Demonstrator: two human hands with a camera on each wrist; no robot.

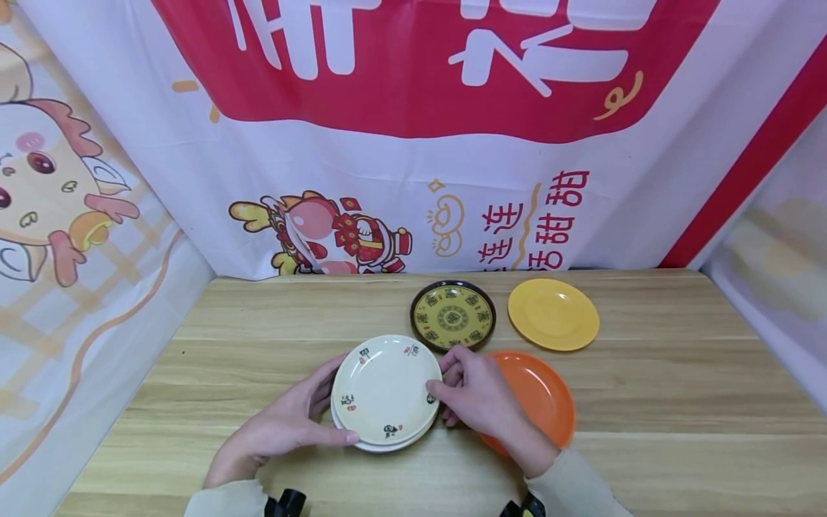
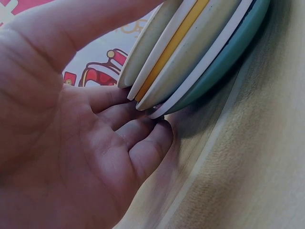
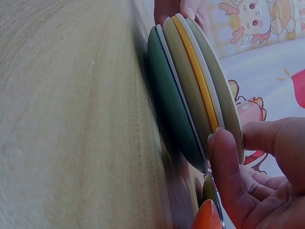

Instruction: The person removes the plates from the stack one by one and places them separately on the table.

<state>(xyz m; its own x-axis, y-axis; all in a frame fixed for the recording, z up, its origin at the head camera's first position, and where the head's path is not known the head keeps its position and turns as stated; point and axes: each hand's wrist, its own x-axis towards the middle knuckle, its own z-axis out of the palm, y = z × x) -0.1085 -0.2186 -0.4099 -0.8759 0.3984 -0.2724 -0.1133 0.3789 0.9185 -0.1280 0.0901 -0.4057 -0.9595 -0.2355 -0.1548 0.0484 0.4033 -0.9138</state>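
Observation:
A stack of plates stands on the table, topped by a white plate (image 1: pixel 388 391) with small printed figures near its rim. In the left wrist view the stack's edge shows a green plate (image 2: pixel 224 76) at the bottom, then pale plates and a yellow one (image 2: pixel 171 50) between them. My left hand (image 1: pixel 291 424) holds the stack's left side, thumb along the near rim and fingers at the lower edges. With its thumb on the top plate's right rim, my right hand (image 1: pixel 484 402) grips the stack; a fingertip (image 3: pixel 224 143) lies at the yellow plate's edge.
An orange plate (image 1: pixel 545 395) lies right of the stack, partly behind my right hand. Behind are a dark-rimmed patterned plate (image 1: pixel 452 316), close to the stack, and a yellow plate (image 1: pixel 553 314). A printed cloth (image 1: pixel 362 172) hangs at the wooden table's (image 1: pixel 678 402) back edge.

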